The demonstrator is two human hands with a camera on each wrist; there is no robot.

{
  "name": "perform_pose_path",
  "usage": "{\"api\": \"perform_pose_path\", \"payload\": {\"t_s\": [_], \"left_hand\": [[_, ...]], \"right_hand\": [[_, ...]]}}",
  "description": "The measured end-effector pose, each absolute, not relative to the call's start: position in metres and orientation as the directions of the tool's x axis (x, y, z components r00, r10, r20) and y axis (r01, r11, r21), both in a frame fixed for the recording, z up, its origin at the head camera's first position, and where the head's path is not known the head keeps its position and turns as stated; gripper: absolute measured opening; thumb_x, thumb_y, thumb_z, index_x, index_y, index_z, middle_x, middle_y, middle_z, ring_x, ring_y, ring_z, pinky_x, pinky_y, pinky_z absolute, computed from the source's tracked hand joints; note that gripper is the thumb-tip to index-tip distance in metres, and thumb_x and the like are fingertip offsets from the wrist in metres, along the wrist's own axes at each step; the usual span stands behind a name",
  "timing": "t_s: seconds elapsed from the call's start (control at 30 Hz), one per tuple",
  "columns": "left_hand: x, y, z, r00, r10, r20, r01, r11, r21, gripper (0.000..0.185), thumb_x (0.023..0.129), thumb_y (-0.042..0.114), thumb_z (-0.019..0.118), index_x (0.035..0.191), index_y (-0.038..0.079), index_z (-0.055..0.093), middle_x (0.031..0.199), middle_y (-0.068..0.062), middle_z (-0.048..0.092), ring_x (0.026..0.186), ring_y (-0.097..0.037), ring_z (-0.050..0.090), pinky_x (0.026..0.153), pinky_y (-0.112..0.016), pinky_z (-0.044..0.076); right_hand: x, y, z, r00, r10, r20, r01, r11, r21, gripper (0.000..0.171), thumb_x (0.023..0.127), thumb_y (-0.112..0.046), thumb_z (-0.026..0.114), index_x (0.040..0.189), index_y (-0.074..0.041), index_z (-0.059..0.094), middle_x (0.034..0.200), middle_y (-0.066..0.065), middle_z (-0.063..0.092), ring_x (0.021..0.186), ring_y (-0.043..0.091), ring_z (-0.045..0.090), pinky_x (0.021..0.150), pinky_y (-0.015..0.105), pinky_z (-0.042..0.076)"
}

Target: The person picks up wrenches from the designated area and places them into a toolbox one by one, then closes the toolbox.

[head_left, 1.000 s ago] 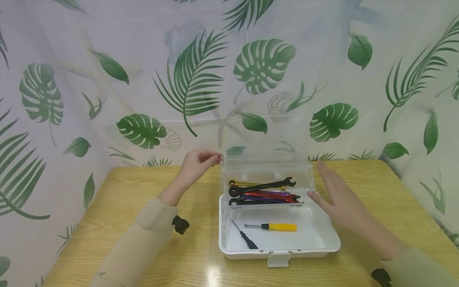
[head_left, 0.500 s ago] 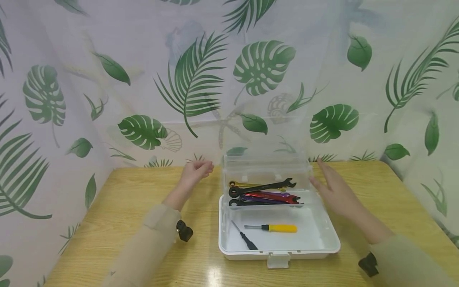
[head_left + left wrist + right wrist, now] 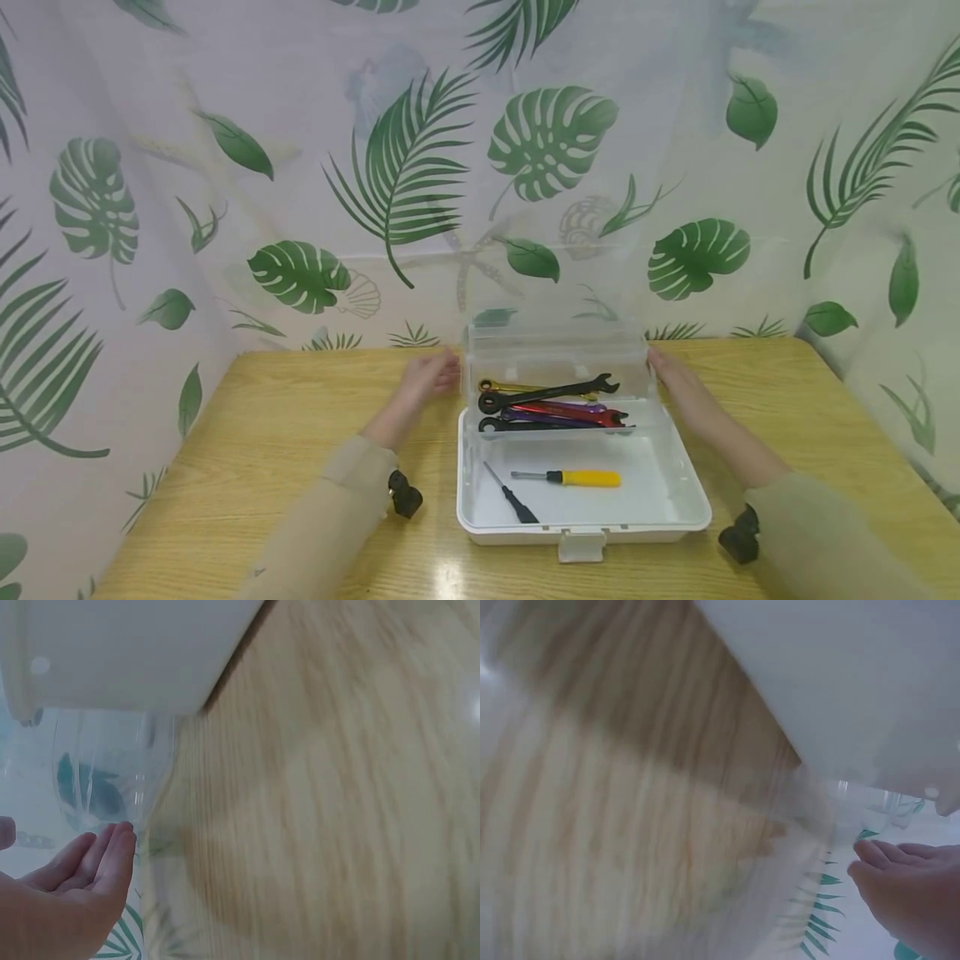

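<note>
A white toolbox stands on the table with its clear lid raised at the back. In its translucent tray lie several wrenches, among them a black wrench and a red wrench. A yellow-handled screwdriver and a black screwdriver rest on the box floor. At the lid's left side is my left hand, its fingers gently bent, holding nothing. My right hand reaches along the right side with extended fingers, fingertips right by the lid's edge.
Around the box spreads the wooden table. A leaf-printed curtain hangs right behind the table's back edge and along both sides. A white latch hangs from the box front.
My left hand left the lid's upper left edge, dipped away, then came back lower beside it. My right hand moved inward to the lid's right side. Box and tools stayed put.
</note>
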State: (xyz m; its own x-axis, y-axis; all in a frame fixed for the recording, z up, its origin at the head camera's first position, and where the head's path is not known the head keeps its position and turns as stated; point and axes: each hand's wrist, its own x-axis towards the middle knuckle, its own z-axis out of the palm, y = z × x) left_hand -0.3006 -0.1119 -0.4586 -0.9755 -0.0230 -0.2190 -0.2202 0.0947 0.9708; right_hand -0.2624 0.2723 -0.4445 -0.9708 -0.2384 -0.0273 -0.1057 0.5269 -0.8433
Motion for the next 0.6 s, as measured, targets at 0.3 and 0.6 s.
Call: {"api": "perform_pose_path", "payload": {"t_s": [0.3,0.6], "left_hand": [[-0.294,-0.1,-0.452,-0.979,-0.002,-0.202,-0.202,0.088,0.976,0.051,0.114,0.026,0.045,0.138,-0.017,0.057,0.14,-0.034,0.063,0.13,-0.044,0.065,0.114,-0.047,0.053],[-0.288,-0.092,-0.438,-0.98,0.016,-0.197,-0.192,0.155,0.969,0.062,0.111,0.041,0.047,0.14,-0.013,0.058,0.138,-0.032,0.066,0.128,-0.042,0.066,0.114,-0.047,0.053]], "right_hand": [[-0.271,0.269,-0.447,-0.943,-0.27,-0.194,0.108,0.302,-0.947,0.086,0.111,-0.06,0.013,0.167,0.004,-0.004,0.172,0.035,-0.004,0.16,0.057,-0.001,0.131,0.067,0.003],[-0.27,0.264,-0.443,-0.937,-0.254,-0.239,0.165,0.281,-0.945,0.086,0.111,-0.063,0.015,0.169,-0.004,-0.006,0.175,0.03,-0.003,0.162,0.054,-0.001,0.132,0.066,0.004]]}}
